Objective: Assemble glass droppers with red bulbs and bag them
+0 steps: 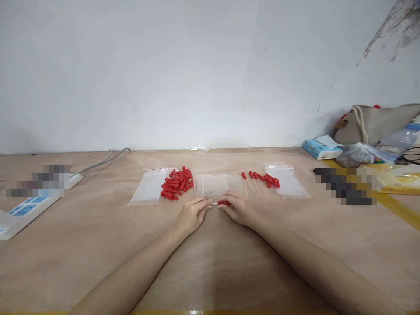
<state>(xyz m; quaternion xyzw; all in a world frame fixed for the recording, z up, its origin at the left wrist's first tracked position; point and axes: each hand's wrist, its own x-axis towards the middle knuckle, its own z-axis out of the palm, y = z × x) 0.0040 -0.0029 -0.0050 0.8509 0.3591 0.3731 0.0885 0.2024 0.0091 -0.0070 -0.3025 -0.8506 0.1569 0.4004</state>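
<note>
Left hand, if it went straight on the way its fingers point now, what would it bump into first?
Probably the red bulb pinched in the right hand, just beyond the fingers of the left hand, though depth is hard to judge from this one view.

It looks like a small workshop: a wooden table point(98, 232) with a power strip point(33, 209), piled red bulbs point(177, 183), rowed tubes point(218, 186) and zip bags point(147, 188).
</note>
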